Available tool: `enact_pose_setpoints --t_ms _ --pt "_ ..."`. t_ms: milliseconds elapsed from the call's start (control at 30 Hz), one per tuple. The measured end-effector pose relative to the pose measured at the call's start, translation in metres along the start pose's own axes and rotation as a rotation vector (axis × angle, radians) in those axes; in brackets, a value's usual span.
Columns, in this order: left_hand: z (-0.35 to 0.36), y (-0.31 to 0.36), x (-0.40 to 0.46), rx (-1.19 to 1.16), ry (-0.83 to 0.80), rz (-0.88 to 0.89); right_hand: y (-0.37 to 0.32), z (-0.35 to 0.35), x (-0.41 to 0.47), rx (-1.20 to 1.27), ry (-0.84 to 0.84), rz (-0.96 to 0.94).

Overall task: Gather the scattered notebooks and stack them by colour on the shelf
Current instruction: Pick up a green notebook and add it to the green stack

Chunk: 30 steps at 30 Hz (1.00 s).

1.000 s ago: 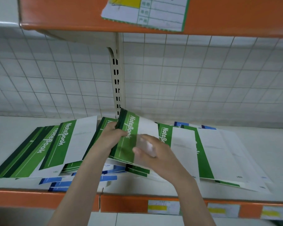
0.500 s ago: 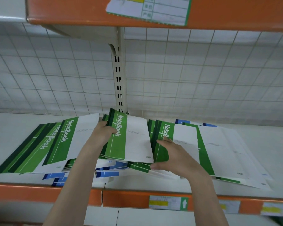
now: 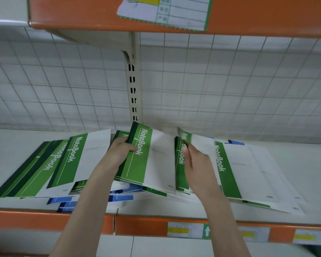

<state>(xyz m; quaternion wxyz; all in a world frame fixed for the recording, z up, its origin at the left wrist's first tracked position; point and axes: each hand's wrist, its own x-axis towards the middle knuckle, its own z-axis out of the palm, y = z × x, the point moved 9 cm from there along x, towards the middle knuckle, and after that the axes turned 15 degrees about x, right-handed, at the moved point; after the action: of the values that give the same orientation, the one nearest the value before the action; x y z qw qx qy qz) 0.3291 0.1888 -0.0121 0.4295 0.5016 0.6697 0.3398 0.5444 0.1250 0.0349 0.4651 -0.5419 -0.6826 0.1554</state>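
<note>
Green-and-white notebooks lie scattered over a white shelf [image 3: 17, 145]. My left hand [image 3: 119, 154] grips a small stack of green notebooks [image 3: 150, 160] by its dark spine, tilted up off the pile. My right hand [image 3: 198, 169] pinches the blurred top edge of another green notebook [image 3: 191, 141] and lifts it just right of the stack. More green notebooks fan out at the left [image 3: 63, 164] and at the right [image 3: 245, 169]. Blue notebooks [image 3: 119, 198] peek out from under the pile near the front edge.
The orange front rail [image 3: 44, 219] of the shelf carries price labels [image 3: 189, 230]. An upper orange shelf [image 3: 82, 13] with a paper label hangs overhead. A white wire grid backs the shelf, with a slotted upright post [image 3: 133, 86] behind the pile.
My right hand slid off the held stack to the notebooks on the right and now lifts the top one by its edge. My left hand keeps its grip on the stack.
</note>
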Motion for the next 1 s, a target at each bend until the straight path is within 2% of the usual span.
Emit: enact_pose_setpoints --t_ms 67,200,267,333,400,500,567,667,800,1000 --pt "0.013 0.004 -0.002 0.020 -0.047 0.014 -0.024 0.012 -0.002 0.103 -0.020 -0.043" --pt "0.027 0.008 -0.003 -0.044 -0.007 0.012 -0.055 0.060 -0.016 0.153 -0.231 -0.149" --pt "0.029 0.004 -0.004 -0.011 -0.012 -0.008 -0.053 0.074 -0.022 0.129 -0.295 -0.140" --pt "0.033 0.003 -0.004 0.083 -0.061 0.047 -0.047 0.074 -0.023 0.219 -0.313 -0.089" --pt "0.035 0.002 -0.006 0.120 -0.084 0.070 -0.032 0.054 -0.015 0.268 -0.220 -0.006" --pt "0.036 0.000 -0.005 0.062 -0.065 0.061 0.007 0.001 -0.003 0.042 0.060 0.144" --pt "0.039 0.007 -0.005 -0.012 -0.065 0.082 0.030 -0.025 -0.005 -0.055 0.158 0.250" --pt "0.052 0.020 -0.004 -0.102 -0.061 0.108 0.057 -0.042 -0.014 -0.152 0.172 0.363" --pt "0.079 0.034 -0.002 -0.087 -0.108 0.157 0.080 -0.051 -0.028 -0.275 0.112 0.500" --pt "0.085 0.023 0.009 0.033 -0.108 0.116 0.083 -0.054 -0.024 -0.312 0.094 0.493"
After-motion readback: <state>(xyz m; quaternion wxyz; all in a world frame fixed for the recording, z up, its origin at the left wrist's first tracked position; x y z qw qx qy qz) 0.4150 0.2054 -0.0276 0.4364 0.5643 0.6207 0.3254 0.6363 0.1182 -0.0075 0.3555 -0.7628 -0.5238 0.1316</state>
